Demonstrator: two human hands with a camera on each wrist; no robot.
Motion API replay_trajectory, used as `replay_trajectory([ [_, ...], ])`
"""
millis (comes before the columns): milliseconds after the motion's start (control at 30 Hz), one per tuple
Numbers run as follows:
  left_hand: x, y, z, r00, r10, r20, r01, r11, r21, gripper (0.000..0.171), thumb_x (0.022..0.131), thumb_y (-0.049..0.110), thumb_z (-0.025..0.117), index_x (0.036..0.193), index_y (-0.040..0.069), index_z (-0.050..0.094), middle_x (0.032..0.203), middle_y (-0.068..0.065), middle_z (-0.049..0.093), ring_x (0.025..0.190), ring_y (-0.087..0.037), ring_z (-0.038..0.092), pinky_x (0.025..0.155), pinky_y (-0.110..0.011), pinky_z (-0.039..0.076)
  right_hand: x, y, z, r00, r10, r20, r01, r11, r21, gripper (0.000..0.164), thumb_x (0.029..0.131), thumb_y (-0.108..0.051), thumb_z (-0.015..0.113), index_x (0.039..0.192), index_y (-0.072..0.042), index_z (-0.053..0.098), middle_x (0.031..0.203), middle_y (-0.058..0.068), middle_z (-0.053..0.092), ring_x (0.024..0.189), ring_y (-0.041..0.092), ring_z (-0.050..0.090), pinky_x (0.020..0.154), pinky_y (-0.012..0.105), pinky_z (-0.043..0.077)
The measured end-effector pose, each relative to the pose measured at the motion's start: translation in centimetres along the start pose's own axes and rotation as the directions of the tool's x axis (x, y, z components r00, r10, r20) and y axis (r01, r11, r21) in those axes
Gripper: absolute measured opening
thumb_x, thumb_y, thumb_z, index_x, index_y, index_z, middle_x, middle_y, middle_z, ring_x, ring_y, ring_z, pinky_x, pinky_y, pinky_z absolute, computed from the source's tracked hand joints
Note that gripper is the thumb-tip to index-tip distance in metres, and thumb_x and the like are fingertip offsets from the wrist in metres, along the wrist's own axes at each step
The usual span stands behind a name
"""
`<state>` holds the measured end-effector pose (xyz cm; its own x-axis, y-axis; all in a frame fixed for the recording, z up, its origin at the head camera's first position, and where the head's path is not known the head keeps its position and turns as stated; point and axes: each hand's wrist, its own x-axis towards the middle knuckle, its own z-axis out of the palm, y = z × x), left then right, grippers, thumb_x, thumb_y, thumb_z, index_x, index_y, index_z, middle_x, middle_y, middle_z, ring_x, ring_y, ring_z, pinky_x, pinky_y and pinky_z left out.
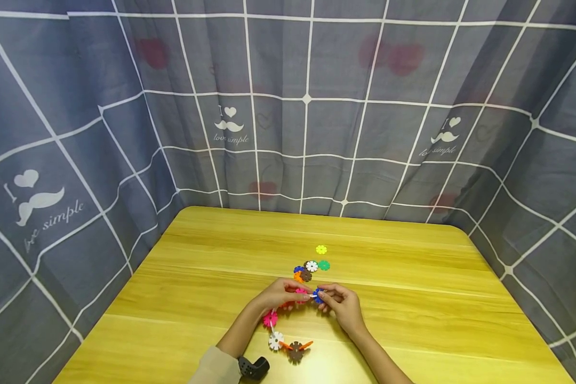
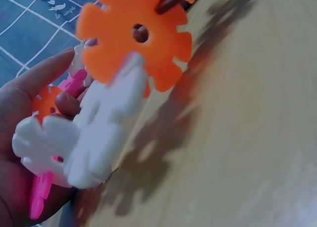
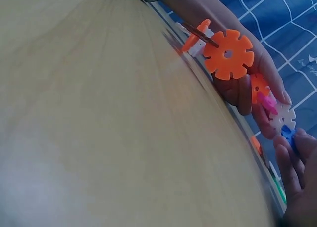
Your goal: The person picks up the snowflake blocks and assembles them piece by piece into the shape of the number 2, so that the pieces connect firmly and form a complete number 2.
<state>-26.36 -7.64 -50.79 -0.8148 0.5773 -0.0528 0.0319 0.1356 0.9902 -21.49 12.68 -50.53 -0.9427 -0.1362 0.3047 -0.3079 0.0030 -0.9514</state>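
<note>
Between thumb and fingers, my left hand [image 1: 279, 294] pinches a white notched plastic disc [image 3: 281, 120] at the end of a chain of interlocking discs. A blue notched disc [image 1: 318, 296] is pinched in my right hand [image 1: 343, 308], its edge against the white one; whether the slots are joined I cannot tell. Down from the left hand the chain curves over the table through a pink disc [image 1: 270, 319], a white disc [image 1: 276, 341] and a brown disc [image 1: 295, 352] with orange discs at its sides. An orange disc [image 2: 111, 36] looms large in the left wrist view.
Beyond the hands on the wooden table [image 1: 413, 277] lie loose discs: a yellow one [image 1: 321, 249], a green one [image 1: 324, 265], a white one [image 1: 311, 266], with brown, blue and orange ones bunched together. A grey checked curtain [image 1: 278, 128] surrounds the table's far side.
</note>
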Motion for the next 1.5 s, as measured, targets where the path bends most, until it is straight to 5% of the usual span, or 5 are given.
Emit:
replay_trajectory([
  [467, -0.2, 0.5, -0.7, 0.997, -0.073, 0.035, 0.074, 0.996, -0.042, 0.032, 0.086, 0.025, 0.066, 0.113, 0.008, 0.066, 0.109, -0.006, 0.063, 0.073, -0.012, 0.059, 0.065, -0.025, 0.048, 0.1, 2.7, 0.5, 0.998, -0.030, -0.062, 0.036, 0.994, 0.103, 0.030, 0.089, -0.008, 0.059, 0.111, 0.013, 0.058, 0.082, 0.027, 0.061, 0.063, 0.022, 0.064, 0.059, 0.036, 0.054],
  [700, -0.3, 0.5, -1.0, 0.994, -0.076, 0.078, 0.081, 0.995, -0.052, 0.030, 0.088, 0.021, 0.063, 0.113, 0.005, 0.065, 0.108, -0.006, 0.063, 0.069, -0.013, 0.058, 0.065, -0.026, 0.049, 0.0, 2.8, 0.6, 0.997, -0.026, -0.068, 0.031, 0.997, 0.076, 0.026, 0.085, -0.006, 0.064, 0.105, 0.011, 0.061, 0.083, 0.022, 0.063, 0.064, 0.025, 0.063, 0.059, 0.034, 0.054],
  [967, -0.1, 0.2, -1.1, 0.993, -0.073, 0.092, 0.081, 0.994, -0.080, 0.026, 0.086, 0.017, 0.065, 0.106, 0.000, 0.067, 0.087, -0.005, 0.066, 0.064, -0.010, 0.054, 0.057, -0.022, 0.046, -0.2, 0.0, 1.0, 0.999, 0.045, -0.023, -0.045, 0.999, 0.007, 0.019, 0.086, 0.004, 0.060, 0.103, 0.013, 0.061, 0.085, 0.027, 0.062, 0.068, 0.035, 0.061, 0.060, 0.034, 0.054],
  [1267, -0.2, 0.0, -1.3, 0.988, -0.076, 0.133, 0.090, 0.991, -0.101, 0.027, 0.086, 0.018, 0.066, 0.106, -0.001, 0.067, 0.078, -0.004, 0.065, 0.055, -0.007, 0.048, 0.049, -0.018, 0.040, 0.2, 2.7, 0.5, 0.993, 0.037, -0.110, -0.039, 0.999, -0.014, 0.017, 0.085, -0.001, 0.063, 0.099, 0.008, 0.063, 0.079, 0.018, 0.061, 0.064, 0.018, 0.058, 0.056, 0.026, 0.050],
  [1500, -0.4, -0.3, -1.8, 0.994, -0.081, 0.079, 0.090, 0.989, -0.115, 0.027, 0.086, 0.018, 0.065, 0.107, 0.002, 0.068, 0.091, -0.008, 0.066, 0.056, -0.007, 0.047, 0.050, -0.018, 0.041, 0.6, 2.8, -0.3, 0.983, 0.056, -0.175, -0.029, 0.987, 0.158, 0.026, 0.086, -0.002, 0.063, 0.102, 0.014, 0.053, 0.078, 0.014, 0.062, 0.064, 0.022, 0.062, 0.060, 0.031, 0.054],
])
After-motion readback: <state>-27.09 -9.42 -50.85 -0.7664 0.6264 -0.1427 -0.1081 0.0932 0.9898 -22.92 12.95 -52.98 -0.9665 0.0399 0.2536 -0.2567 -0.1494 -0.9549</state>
